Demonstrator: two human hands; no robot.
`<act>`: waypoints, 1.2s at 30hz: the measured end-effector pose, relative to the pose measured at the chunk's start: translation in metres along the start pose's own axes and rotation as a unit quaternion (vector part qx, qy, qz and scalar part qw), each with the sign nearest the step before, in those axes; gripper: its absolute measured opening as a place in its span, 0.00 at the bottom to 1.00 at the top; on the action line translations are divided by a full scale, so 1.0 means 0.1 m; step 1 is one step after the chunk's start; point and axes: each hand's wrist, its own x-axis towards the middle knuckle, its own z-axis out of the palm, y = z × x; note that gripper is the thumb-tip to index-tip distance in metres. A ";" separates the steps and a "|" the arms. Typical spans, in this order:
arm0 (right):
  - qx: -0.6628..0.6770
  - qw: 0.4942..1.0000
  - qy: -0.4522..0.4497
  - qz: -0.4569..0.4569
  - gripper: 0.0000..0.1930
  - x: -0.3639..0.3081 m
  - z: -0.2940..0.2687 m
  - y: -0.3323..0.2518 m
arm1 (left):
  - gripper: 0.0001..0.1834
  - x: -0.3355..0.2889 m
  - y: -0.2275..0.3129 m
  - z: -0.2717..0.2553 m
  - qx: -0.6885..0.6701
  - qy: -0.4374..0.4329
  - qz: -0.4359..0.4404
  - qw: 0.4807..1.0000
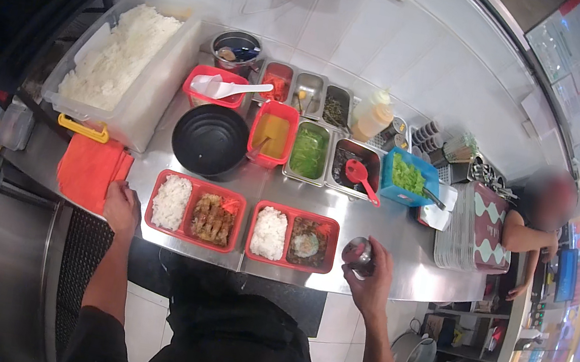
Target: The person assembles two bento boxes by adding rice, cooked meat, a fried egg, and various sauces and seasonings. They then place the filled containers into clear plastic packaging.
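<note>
My right hand (371,275) is closed round a small clear jar (357,253) with dark reddish contents, by the counter's front edge. Just left of it lies a red two-part meal box (288,237) of white rice and a dark topping with a pale, egg-like round. Another red meal box (190,237) holds rice, browned sliced pieces and red shreds. Left of that box, my left hand (120,208) has its fingers curled at the corner of a folded orange-red cloth (88,170); its fingertips are partly hidden.
Behind the boxes stand a black bowl (209,140), a red tub of yellow liquid (273,132), metal pans of toppings and a blue lettuce bin (407,176). A large rice tub (170,69) is far left. Stacked trays (457,224) stand right, near another person's arm (526,237).
</note>
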 end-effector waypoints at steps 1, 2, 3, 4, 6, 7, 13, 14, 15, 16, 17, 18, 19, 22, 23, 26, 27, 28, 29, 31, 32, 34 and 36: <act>0.104 0.993 -0.002 0.055 0.42 -0.01 0.02 -0.01 | 0.11 -0.03 0.11 -0.04 -0.003 0.024 0.005 1.000; 0.209 0.972 -0.008 0.109 0.42 0.00 0.06 -0.05 | 0.11 -0.03 0.13 -0.05 -0.009 0.023 0.003 1.000; 0.202 0.972 -0.016 0.119 0.42 0.03 0.06 -0.20 | 0.11 -0.01 0.09 -0.03 -0.012 0.023 0.000 1.000; 0.182 0.977 -0.026 0.107 0.42 0.05 0.09 -0.30 | 0.11 -0.01 0.05 -0.01 -0.014 0.023 -0.003 1.000; 0.143 0.986 -0.041 0.081 0.42 0.09 0.18 -0.49 | 0.11 0.02 0.08 0.00 0.015 0.004 -0.013 1.000; 0.157 0.985 -0.056 0.052 0.43 0.12 0.26 -0.58 | 0.11 0.02 0.09 -0.03 0.004 0.010 -0.012 1.000; 0.056 0.979 -0.060 -0.186 0.44 0.31 0.71 -1.19 | 0.11 0.02 -0.01 0.01 -0.009 0.021 0.008 1.000; 0.048 0.974 -0.050 -0.215 0.44 0.35 0.77 -1.27 | 0.11 0.02 0.02 0.00 -0.012 0.021 0.005 1.000; 0.066 0.967 -0.054 -0.241 0.41 0.39 0.88 -1.27 | 0.11 0.02 0.04 -0.01 -0.015 0.021 0.003 1.000; 0.038 0.960 -0.080 -0.267 0.41 0.45 0.92 -1.33 | 0.11 0.02 0.06 -0.03 -0.017 0.022 -0.003 1.000; 0.011 0.950 -0.106 -0.293 0.40 0.52 0.96 -1.40 | 0.09 0.01 0.08 -0.06 -0.014 0.006 -0.018 1.000; -0.016 0.939 -0.129 -0.318 0.39 0.56 0.99 -1.46 | 0.09 0.01 0.07 -0.05 -0.016 0.009 -0.017 1.000; -0.002 0.944 -0.110 -0.312 0.39 0.57 1.05 -1.49 | 0.09 0.00 0.06 -0.04 -0.019 0.013 -0.016 1.000; -0.027 0.920 -0.158 -0.357 0.40 0.68 1.13 -1.53 | 0.09 0.02 0.12 -0.07 -0.028 0.015 -0.028 0.999; -0.040 0.916 -0.169 -0.361 0.40 0.71 1.14 -1.59 | 0.09 0.02 0.10 -0.05 -0.033 0.021 -0.024 0.999; -0.002 0.921 -0.142 -0.363 0.40 0.73 1.25 -1.69 | 0.08 0.00 0.05 -0.02 -0.036 0.037 -0.009 0.999; -0.013 0.917 -0.154 -0.367 0.40 0.75 1.27 -1.74 | 0.08 0.01 0.03 0.00 -0.035 0.040 -0.008 0.999; -0.024 0.914 -0.165 -0.370 0.41 0.78 1.28 -1.79 | 0.08 0.01 0.02 0.02 -0.035 0.044 -0.007 0.998; -0.035 0.911 -0.176 -0.372 0.41 0.82 1.30 -1.84 | 0.08 0.01 0.03 0.00 -0.030 0.050 -0.003 0.998; -0.052 0.909 -0.184 -0.370 0.41 0.87 1.35 -1.89 | 0.07 0.01 0.06 -0.01 -0.032 0.043 -0.016 0.998; -0.060 0.908 -0.188 -0.369 0.41 0.88 1.36 -1.91 | 0.07 0.01 0.07 -0.02 -0.033 0.039 -0.022 0.998; -0.047 0.916 -0.157 -0.365 0.40 0.89 1.40 -1.89 | 0.07 0.00 0.07 -0.04 -0.032 0.034 -0.025 0.999; -0.056 0.917 -0.155 -0.363 0.40 0.91 1.40 -1.86 | 0.08 0.00 0.08 -0.04 -0.033 0.031 -0.028 0.999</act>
